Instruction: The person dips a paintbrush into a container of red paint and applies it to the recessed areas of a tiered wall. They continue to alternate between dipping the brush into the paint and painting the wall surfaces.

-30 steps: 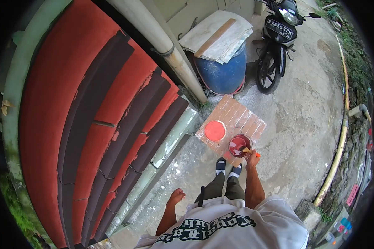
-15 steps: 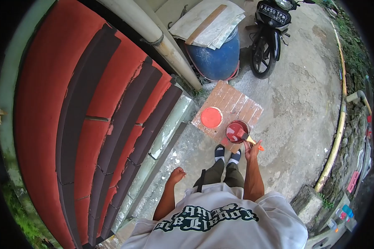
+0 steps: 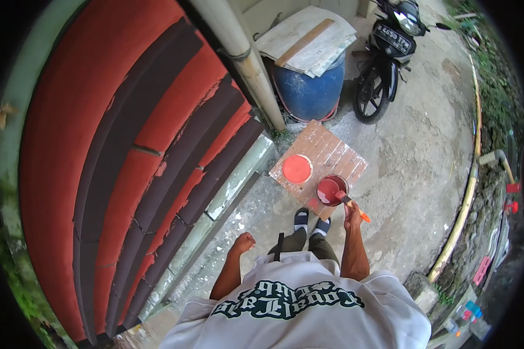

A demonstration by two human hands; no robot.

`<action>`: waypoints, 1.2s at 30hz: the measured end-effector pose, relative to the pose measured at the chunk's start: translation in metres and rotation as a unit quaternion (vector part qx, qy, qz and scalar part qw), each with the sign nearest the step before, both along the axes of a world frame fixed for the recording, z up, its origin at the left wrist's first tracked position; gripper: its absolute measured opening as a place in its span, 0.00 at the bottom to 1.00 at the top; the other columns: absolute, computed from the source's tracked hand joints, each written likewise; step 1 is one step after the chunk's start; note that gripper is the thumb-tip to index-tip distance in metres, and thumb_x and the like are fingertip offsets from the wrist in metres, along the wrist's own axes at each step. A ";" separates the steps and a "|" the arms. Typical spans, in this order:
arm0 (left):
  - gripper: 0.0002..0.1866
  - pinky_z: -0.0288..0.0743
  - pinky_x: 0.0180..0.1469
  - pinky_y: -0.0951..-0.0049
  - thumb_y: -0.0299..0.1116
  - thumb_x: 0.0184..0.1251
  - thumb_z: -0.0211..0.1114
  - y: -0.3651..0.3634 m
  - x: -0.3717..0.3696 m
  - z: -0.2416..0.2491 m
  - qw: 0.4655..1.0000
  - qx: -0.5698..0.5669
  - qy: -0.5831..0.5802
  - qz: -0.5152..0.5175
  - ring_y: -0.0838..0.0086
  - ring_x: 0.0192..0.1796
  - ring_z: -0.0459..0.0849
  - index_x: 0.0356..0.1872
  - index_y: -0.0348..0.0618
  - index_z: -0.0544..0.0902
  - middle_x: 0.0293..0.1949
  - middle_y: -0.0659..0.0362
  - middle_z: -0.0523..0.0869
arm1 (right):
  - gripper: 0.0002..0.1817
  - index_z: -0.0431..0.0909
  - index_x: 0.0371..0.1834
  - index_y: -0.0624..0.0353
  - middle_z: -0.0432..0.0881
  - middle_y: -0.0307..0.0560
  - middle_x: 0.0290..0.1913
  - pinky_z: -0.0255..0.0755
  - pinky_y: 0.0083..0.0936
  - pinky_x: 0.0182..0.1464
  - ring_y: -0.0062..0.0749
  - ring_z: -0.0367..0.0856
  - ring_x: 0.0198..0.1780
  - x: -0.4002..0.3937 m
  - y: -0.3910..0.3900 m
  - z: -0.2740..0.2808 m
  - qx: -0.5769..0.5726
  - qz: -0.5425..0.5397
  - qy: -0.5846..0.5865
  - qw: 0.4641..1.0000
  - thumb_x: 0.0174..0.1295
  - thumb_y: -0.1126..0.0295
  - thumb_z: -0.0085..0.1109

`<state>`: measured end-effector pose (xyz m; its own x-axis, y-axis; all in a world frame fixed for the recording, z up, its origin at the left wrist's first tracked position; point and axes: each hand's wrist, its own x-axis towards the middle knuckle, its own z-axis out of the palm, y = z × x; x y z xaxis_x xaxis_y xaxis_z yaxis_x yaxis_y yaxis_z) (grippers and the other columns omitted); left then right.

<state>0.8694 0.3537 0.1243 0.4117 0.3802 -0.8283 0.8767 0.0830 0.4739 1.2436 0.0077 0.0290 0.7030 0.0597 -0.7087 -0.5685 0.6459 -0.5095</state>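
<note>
Concrete yard beside red shutter wall (image 3: 99, 145). Right hand (image 3: 351, 210), arm extended down, grasps one paintbrush (image 3: 348, 201), bristles dipped in one paint can (image 3: 330, 190) on wooden board (image 3: 332, 157). One red lid (image 3: 297, 168) beside can. Left hand (image 3: 242, 243) hangs fisted, empty.

My brush (image 3: 348, 202): bristles too small to resolve against the paint can (image 3: 332, 190) at 11 o'clock. My right hand (image 3: 352, 218) covers mid-handle. Motorcycle (image 3: 385, 55), 1 o'clock: plate unreadable. My feet (image 3: 310, 223) partly hidden by trousers.
</note>
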 end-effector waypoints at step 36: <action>0.08 0.78 0.29 0.65 0.33 0.71 0.65 -0.393 -0.203 -0.024 0.773 -0.035 -0.004 0.634 0.67 0.31 0.89 0.47 0.46 0.81 0.37 0.55 0.91 | 0.27 0.72 0.74 0.61 0.80 0.47 0.68 0.79 0.22 0.69 0.27 0.82 0.65 0.023 0.096 0.147 0.155 0.372 -0.079 0.912 0.77 0.63 0.63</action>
